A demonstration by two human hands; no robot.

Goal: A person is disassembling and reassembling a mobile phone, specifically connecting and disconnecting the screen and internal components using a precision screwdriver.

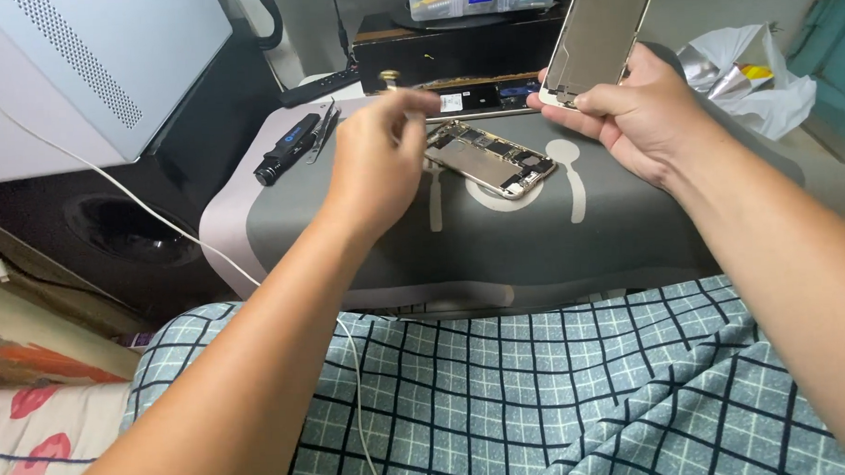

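Phone screen, thin, light and fragile, sits gripped by its lower edge in the right hand; left hand pinches a small tool above the opened phone.

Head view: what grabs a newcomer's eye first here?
The opened phone body, its inner parts bare, lying mid-frame on the grey work mat. Next, the detached screen panel, held up at top right by the right hand. The left hand hovers just left of the phone with fingertips pinched; a black pen-shaped tool and tweezers lie at the mat's far-left corner.
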